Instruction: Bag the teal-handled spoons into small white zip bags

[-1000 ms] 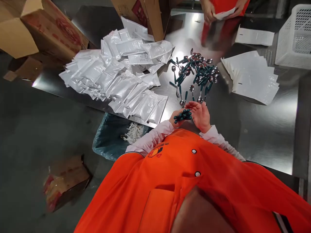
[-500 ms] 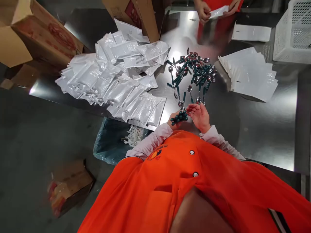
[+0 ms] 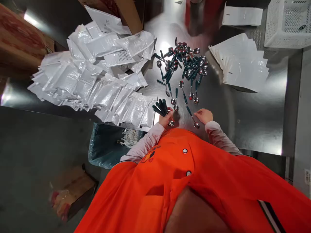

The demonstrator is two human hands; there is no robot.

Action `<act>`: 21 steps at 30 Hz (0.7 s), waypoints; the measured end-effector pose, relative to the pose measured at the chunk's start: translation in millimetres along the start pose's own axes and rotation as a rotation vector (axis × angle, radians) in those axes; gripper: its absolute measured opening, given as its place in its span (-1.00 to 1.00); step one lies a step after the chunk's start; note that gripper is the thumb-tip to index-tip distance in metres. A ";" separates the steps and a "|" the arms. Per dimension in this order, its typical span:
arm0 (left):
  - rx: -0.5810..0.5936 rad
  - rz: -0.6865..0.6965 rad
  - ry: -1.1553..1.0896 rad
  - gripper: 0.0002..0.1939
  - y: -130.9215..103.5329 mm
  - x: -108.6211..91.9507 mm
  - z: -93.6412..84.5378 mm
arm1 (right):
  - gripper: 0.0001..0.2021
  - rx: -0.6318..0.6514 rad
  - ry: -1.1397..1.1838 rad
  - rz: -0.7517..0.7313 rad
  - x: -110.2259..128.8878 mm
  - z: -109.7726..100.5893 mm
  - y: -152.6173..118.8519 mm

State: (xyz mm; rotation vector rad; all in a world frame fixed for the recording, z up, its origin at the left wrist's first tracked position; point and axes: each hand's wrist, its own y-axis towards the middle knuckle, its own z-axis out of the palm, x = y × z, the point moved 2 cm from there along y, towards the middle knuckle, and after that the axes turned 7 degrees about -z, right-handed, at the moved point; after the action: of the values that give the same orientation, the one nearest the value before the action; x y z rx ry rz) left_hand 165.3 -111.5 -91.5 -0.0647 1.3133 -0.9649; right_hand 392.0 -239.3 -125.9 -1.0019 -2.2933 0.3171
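- The left hand [image 3: 165, 119] has its fingers clamped on a bundle of dark-green-handled spoons [image 3: 160, 108] above the near edge of the tabletop [image 3: 257, 126]. The handles fan out to the far left and one metal bowl shows at the near right; gripping them together like this probably keeps the handles aligned.
- The right hand [image 3: 204, 115] is low over the tabletop, its fingers bunched and pointing left. A single spoon [image 3: 193, 118] lies just beside the fingertips, handle far and bowl near; I cannot tell whether they touch it, or how far apart finger and thumb are.
- Most other spoons are in a tangled heap [image 3: 195, 68] farther off. A few lie singly on its near side, such as the loose spoon [image 3: 184, 94] — spread out like that, each seems easier to pick up alone.
- To the left, filled white packets [image 3: 107, 92] overlap in a broad pile, the nearest ones leaning in a row, perhaps to save room.
- To the right, flat white pouches [image 3: 245, 64] are fanned so that their edges stagger, which likely makes them easier to separate.
- A lined bin [image 3: 97, 152] stands below the near left edge, apparently for the paper strips [image 3: 130, 137] inside.
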 end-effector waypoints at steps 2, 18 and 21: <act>-0.016 -0.125 -0.101 -0.64 1.0 -0.1 4.0 | -0.84 0.178 -0.095 0.028 -5.5 10.0 -11.3; 0.276 -0.328 0.045 -0.51 36.4 26.6 42.0 | -0.54 0.655 0.839 -0.173 53.9 25.3 -21.7; 0.221 -0.186 0.361 -0.63 42.3 19.6 47.0 | -0.26 0.413 0.986 -0.369 69.4 5.7 -9.8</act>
State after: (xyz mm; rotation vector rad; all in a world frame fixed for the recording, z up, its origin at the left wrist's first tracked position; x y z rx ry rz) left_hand 226.6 -119.2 -115.2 0.1674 1.5386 -1.3200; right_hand 346.2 -195.3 -95.7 -0.3579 -1.3765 0.0882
